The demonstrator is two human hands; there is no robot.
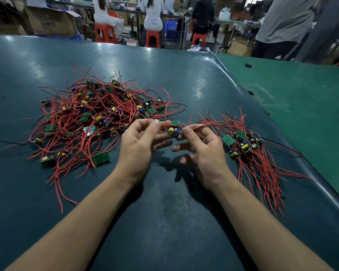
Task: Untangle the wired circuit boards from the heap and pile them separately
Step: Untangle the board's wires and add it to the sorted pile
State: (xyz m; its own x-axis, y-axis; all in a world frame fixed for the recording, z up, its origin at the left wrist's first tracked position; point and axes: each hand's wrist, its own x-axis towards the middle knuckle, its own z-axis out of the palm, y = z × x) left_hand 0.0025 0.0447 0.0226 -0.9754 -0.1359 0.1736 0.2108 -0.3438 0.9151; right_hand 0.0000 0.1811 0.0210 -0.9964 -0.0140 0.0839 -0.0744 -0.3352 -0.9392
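Note:
A tangled heap (98,116) of small green circuit boards with red and black wires spreads over the left of the dark table (164,212). A smaller sorted pile (247,145) lies to the right, its wires roughly aligned. Between them, above the table, my left hand (139,141) pinches a red wire between thumb and fingertips. My right hand (202,151) pinches red wires leading from a small circuit board (174,132) with a yellow part that hangs between both hands. A second green board (175,123) sits just behind it.
A green mat (301,98) covers the adjoining table on the right, with a small black part (248,65) on it. Beyond the far edge, several people sit on orange stools (104,34) at benches; another person (282,28) stands at the right.

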